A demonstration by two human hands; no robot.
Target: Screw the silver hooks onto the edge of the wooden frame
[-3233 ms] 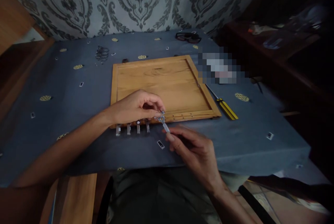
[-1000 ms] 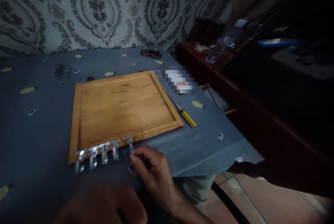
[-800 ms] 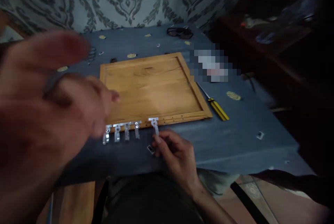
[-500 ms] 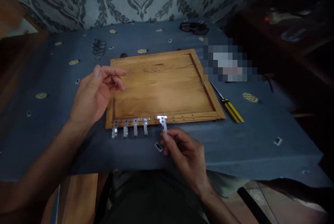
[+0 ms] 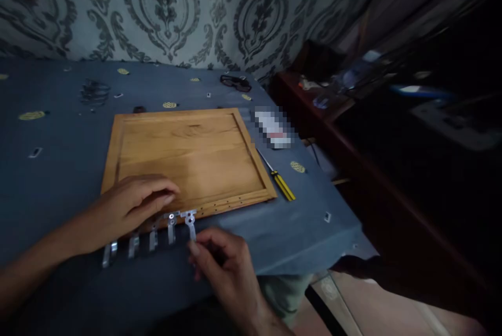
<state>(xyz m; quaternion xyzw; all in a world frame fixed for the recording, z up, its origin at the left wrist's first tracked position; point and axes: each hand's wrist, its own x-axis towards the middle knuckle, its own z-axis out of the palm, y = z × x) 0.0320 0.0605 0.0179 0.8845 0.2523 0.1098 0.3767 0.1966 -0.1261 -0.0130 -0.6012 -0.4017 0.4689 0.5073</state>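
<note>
Clearly, the relation that matters is between the metal bracket (image 5: 190, 225) and the near edge of the wooden board (image 5: 176, 153). The right hand (image 5: 227, 257) is nearer; its grip is pinched between thumb and finger on the bracket's tail. The bracket lies ahead and slightly left of that grip, its long axis pointing away from the person, its crosspiece over the board's edge just beside the neighbouring bracket (image 5: 171, 229). The left hand (image 5: 133, 203) hovers over the board's near-left part with fingertips close together; whether it holds anything, I cannot tell. Half a second ago the left hand was raised higher by the board's left side, and a wider gap separated the two brackets. The screwdriver (image 5: 282, 184) lies where it was, beside the board.
</note>
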